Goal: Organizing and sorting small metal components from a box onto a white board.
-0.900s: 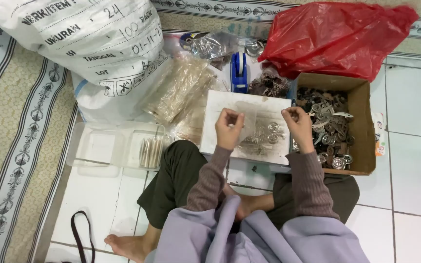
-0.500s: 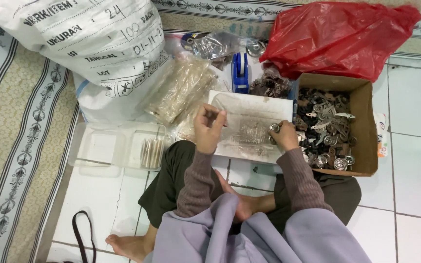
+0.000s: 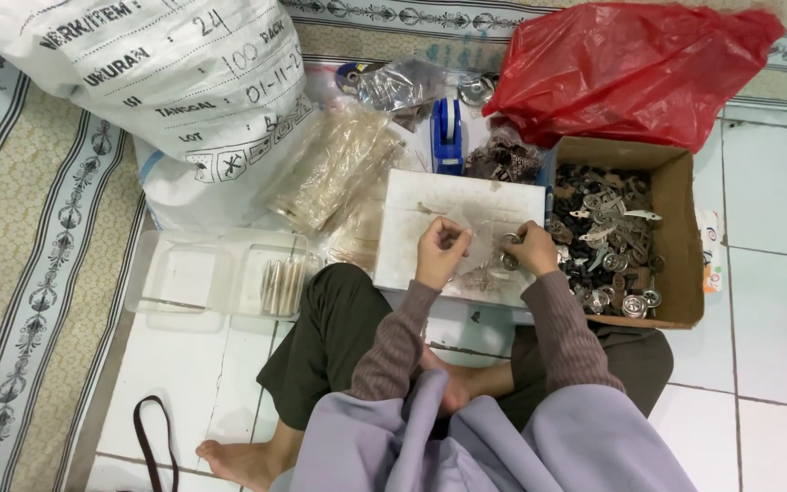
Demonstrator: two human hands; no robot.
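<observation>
The left hand (image 3: 439, 251) has its grip pinched together on the edge of a small clear plastic bag (image 3: 477, 244), which lies over the white board (image 3: 412, 205) resting on the person's lap. Just right of that pinch, the right hand (image 3: 532, 248) has its fingers closed on a small metal piece (image 3: 509, 260) at the bag's other side; whether the piece is already inside the film cannot be told.

To do this well, the left grip should probably hold the mouth of the bag taut and a little raised, so the film does not fold shut against the board. The right grip would best keep the piece between thumb and forefinger tips and feed it in narrow end first.

Further right of the hands, the cardboard box (image 3: 680, 237) of loose metal parts (image 3: 608, 228) sits within easy reach.
</observation>
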